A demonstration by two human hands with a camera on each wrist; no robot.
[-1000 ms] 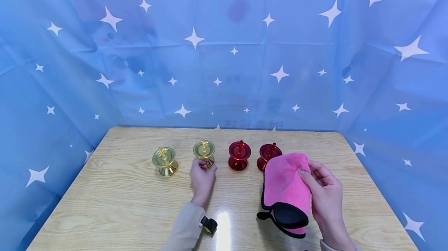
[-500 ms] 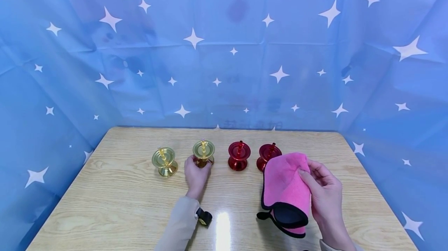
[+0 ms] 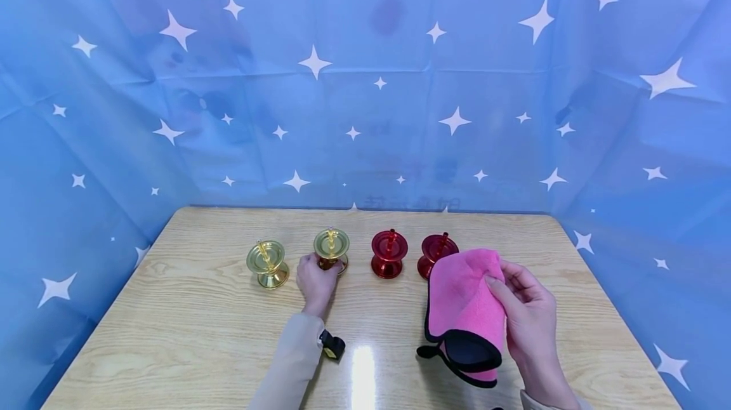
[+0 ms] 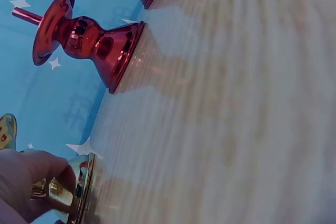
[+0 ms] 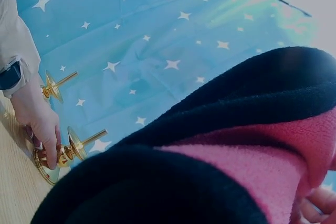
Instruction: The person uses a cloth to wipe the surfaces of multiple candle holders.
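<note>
My left hand [image 3: 316, 281] grips a gold candle holder [image 3: 332, 243] low around its stem, below the wide dish. In the left wrist view the thumb and a finger of that hand [image 4: 26, 179] wrap the stem just over the flared base [image 4: 84, 187]. My right hand [image 3: 532, 318] pinches a pink cloth [image 3: 465, 296] with black edging between thumb and fingers, and the cloth hangs in folds over the table. Close to the camera in the right wrist view, the black edging [image 5: 252, 87] hides much of the scene.
A second gold candle holder [image 3: 267, 256] stands left of the gripped one. To the right are two red candle holders, one [image 3: 389, 245] fully visible, the other [image 3: 438, 247] partly behind the cloth. A blue star-printed curtain [image 3: 365, 112] borders the wooden table [image 3: 188, 334].
My left hand has moved slightly left and its fingers have come round the gold candle holder's stem. The right hand and the pink cloth stay almost still.
</note>
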